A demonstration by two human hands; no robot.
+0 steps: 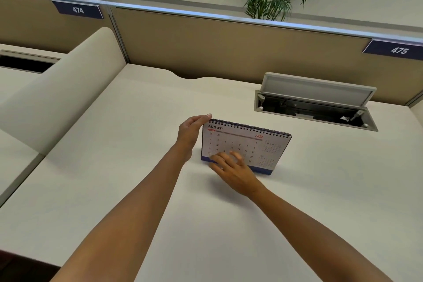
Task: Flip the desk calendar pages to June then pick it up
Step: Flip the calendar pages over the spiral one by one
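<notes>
A spiral-bound desk calendar (258, 146) stands upright on the white desk (142, 135), its front page reading AUGUST 2026. My left hand (191, 131) grips the calendar's top left corner, fingertips at the spiral binding. My right hand (233, 170) lies against the lower left of the front page, fingers spread and slightly blurred, covering some dates and part of the blue base. It holds nothing that I can see.
An open cable hatch (315, 107) with a raised grey lid sits in the desk behind and right of the calendar. A tan partition (229, 48) with labels 474 and 475 bounds the back. A curved divider (68, 89) rises on the left. Plants stand beyond.
</notes>
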